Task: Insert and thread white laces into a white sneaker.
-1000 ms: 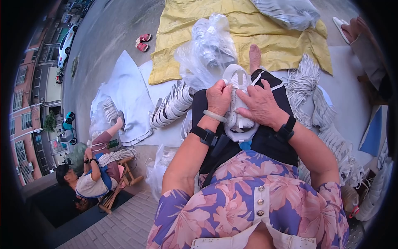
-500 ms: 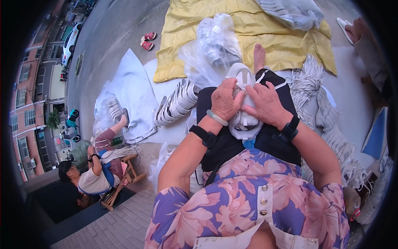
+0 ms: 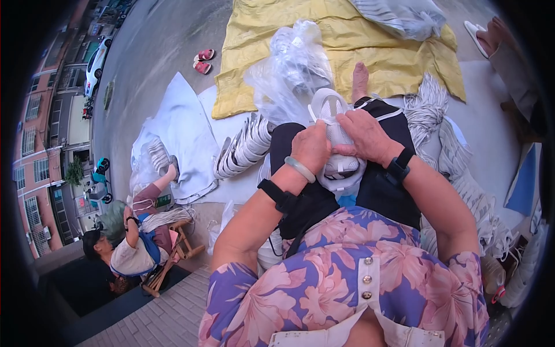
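The shoe [image 3: 338,136] lay on my lap [image 3: 393,201], toe away from me, with the fingers of my left hand [image 3: 311,149] curled together on its lace [image 3: 313,112]. My right hand [image 3: 371,137] rested on its right side, thumb and forefinger apart, though I cannot tell whether those fingers gripped anything. Beyond the toe, a clear bag [image 3: 295,72] lay partly over a yellow sheet [image 3: 248,52].

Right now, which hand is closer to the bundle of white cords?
Right. The right hand is left of the white cords; the left hand lies farther left.
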`<state>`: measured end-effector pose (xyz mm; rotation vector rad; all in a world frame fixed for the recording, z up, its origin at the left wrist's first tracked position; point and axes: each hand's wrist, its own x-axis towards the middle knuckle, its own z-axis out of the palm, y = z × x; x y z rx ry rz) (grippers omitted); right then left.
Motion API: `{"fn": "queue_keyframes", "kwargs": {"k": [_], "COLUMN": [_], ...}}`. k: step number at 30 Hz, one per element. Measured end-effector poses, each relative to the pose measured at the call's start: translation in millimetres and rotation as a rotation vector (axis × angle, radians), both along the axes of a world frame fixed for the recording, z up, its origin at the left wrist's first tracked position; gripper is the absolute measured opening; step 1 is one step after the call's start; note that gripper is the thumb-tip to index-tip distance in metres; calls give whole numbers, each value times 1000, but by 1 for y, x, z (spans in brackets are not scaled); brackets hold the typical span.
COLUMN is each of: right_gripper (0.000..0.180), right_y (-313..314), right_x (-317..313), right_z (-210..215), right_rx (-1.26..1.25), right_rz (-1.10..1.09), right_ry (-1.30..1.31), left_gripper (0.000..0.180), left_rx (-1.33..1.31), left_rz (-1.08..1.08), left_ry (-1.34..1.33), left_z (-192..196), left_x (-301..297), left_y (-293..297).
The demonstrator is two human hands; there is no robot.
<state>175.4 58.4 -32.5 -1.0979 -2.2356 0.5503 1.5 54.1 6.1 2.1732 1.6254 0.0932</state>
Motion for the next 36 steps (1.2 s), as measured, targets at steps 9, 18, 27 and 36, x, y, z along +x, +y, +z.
{"fn": "queue_keyframes", "kwargs": {"k": [9, 18, 27, 36], "right_gripper": [55, 56, 47, 31], "right_y": [-7, -22, -20, -17], "right_x": [-1, -13, -36, -46], "right_z": [7, 11, 14, 7], "right_rx": [-7, -230, -265, -154], "right_rz": [23, -265, -454, -386], "right_ry": [-35, 109, -54, -185], "left_gripper": [24, 15, 21, 20], "left_rx": [-75, 96, 228, 328], "left_rz": [-202, 35, 7, 51], "left_ry": [273, 42, -116, -237], "left_z": [7, 1, -6, -14], "left_x": [15, 2, -2, -14], "left_y": [19, -11, -20, -19]}}
